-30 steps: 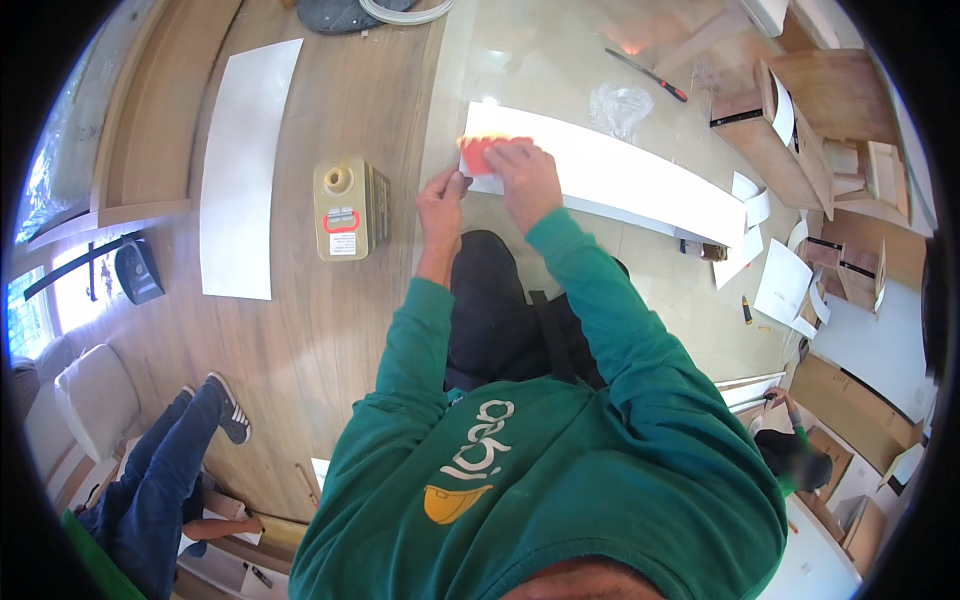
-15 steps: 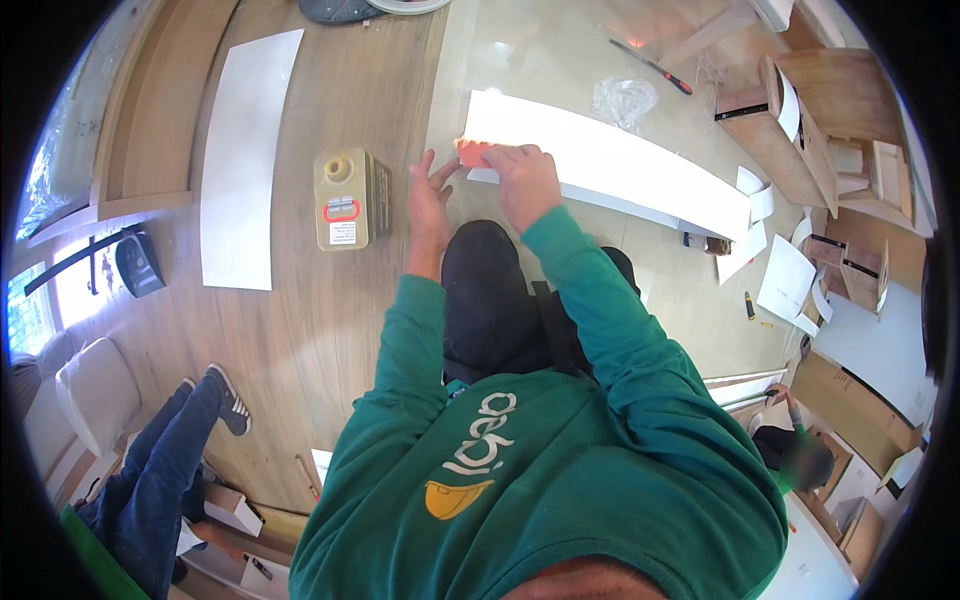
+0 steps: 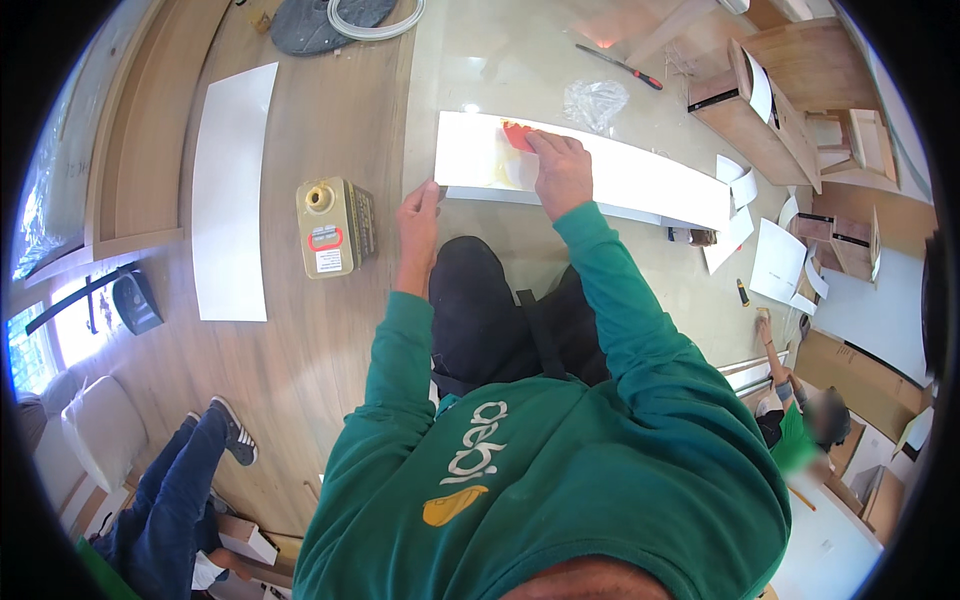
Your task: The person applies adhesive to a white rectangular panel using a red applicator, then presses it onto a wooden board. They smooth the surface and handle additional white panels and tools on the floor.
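One open can point(image 3: 333, 240), contents hidden, right hand point(image 3: 564, 172) holding red spreader point(image 3: 516, 135)

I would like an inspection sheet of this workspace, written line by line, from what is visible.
Surface: brown wood-grain flooring at left, glossy beige floor at right.
Job's things: red flat spreader; long white panel with yellowish smear; gold rectangular can, spout uncapped.
Clutter: crumpled clear plastic; long thin tool with red-and-black handle; curled white offcuts.
Hands: right hand holds the spreader; left hand at the panel's near left corner, contact unclear.
Cables: none certain; white coil at the top may be cable or edging.
Surroundings: one other person at lower left, another at right; brown wooden cabinets at upper right.
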### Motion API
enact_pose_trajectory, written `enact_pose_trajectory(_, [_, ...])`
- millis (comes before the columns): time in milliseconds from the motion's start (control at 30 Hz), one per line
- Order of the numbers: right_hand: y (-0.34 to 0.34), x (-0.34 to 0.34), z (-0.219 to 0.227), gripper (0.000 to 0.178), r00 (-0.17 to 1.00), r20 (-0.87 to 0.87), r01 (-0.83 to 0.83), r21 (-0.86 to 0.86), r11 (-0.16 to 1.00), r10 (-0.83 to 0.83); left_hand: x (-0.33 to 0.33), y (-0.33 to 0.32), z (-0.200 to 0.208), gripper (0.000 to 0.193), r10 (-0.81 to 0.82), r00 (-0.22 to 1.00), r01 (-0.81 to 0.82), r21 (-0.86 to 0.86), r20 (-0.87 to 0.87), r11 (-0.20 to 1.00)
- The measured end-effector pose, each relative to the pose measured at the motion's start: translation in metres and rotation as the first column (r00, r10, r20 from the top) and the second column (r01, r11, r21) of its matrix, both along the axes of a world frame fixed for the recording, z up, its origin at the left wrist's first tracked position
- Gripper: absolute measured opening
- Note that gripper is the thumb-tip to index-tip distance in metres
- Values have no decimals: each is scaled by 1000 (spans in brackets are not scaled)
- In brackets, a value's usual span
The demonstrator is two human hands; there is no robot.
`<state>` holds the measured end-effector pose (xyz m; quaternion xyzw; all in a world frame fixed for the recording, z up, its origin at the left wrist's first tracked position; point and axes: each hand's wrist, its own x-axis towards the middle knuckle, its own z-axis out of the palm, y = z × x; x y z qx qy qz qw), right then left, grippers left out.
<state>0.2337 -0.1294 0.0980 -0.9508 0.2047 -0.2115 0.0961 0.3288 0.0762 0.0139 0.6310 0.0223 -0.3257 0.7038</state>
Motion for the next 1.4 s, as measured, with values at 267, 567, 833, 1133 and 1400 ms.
enact_pose_trajectory(267, [3, 14, -35, 39, 999, 39, -3, -45, 999, 5, 3, -1, -1, 40, 68, 997, -70, 54, 27, 996])
enact_pose_trajectory(567, [-18, 6, -17, 34, 997, 13, 81, 65, 995, -82, 3, -4, 1, 38, 93, 996, -93, 89, 2, 992])
enact_pose_trajectory(833, [14, 4, -16, 27, 963, 16, -271, 113, 956, 271, 3, -5, -1, 37, 93, 996, -94, 112, 16, 989])
enact_pose_trajectory(1133, [10, -57, 13, 29, 987, 39, -160, 84, 984, 157, 1, -4, 1, 41, 95, 995, -98, 122, 30, 988])
enact_pose_trajectory(1400, [-24, -35, -27, 38, 999, 44, 18, -28, 999, -17, 3, -6, 6, 44, 93, 995, -94, 98, 21, 991])
